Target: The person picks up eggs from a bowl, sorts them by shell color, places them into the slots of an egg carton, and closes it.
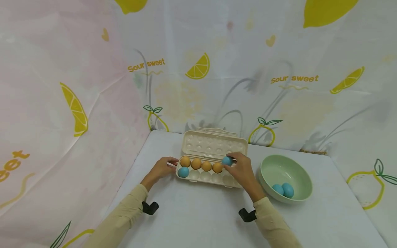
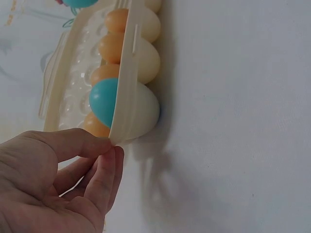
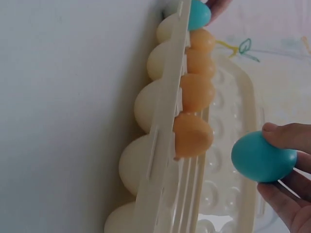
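Observation:
A cream plastic egg carton lies with its lid folded back. Several orange eggs fill the back row from the left, and one blue egg sits in the front-left cup. At the carton's left end, my left hand pinches the rim between thumb and fingers. My right hand holds another blue egg between thumb and fingertips, over the right end of the back row. In the right wrist view this egg is apart from the carton.
To the right of the carton stands a light green bowl with two blue eggs at its bottom. Everything rests on a white table. A lemon-printed sheet hangs behind and along the sides.

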The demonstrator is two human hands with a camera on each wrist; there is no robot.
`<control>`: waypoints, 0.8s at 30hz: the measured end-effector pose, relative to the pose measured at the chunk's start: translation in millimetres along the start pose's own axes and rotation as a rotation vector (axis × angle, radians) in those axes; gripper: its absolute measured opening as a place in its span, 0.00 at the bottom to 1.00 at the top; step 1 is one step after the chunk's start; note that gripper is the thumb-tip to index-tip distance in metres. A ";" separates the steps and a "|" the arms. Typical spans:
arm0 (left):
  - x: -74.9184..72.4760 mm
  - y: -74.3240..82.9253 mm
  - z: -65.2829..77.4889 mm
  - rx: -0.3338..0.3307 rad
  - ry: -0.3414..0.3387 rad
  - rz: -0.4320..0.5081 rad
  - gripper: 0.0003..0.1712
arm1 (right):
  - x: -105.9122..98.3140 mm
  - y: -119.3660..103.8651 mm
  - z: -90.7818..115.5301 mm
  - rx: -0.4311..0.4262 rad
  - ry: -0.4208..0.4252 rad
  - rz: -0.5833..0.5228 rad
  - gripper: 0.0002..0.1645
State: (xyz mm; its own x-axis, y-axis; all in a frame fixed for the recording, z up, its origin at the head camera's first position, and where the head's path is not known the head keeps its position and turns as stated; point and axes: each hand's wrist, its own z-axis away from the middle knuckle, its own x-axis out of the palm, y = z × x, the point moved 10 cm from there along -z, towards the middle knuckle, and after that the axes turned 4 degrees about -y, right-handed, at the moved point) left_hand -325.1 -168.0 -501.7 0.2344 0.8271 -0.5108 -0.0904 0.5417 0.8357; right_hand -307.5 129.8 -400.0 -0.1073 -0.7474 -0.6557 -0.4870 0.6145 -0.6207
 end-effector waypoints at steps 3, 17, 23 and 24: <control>-0.2 -0.3 -0.4 0.002 0.000 0.001 0.22 | 11.8 -4.5 -2.2 0.006 -0.015 -0.028 0.24; -0.4 -0.3 1.0 0.004 -0.005 0.019 0.22 | 62.9 -38.0 -6.6 -0.047 -0.097 -0.071 0.23; 0.1 2.0 2.2 0.013 -0.005 0.013 0.22 | 84.5 -44.4 -3.0 -0.089 -0.113 -0.065 0.24; 0.2 2.7 2.4 0.019 -0.005 0.010 0.22 | 88.2 -44.5 -2.4 -0.088 -0.119 -0.062 0.24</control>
State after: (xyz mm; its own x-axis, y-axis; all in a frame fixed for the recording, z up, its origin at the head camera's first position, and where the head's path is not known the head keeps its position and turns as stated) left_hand -323.0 -166.8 -499.1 0.2385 0.8315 -0.5017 -0.0743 0.5307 0.8443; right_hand -297.3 35.9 -429.2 0.0260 -0.7446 -0.6670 -0.5637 0.5401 -0.6249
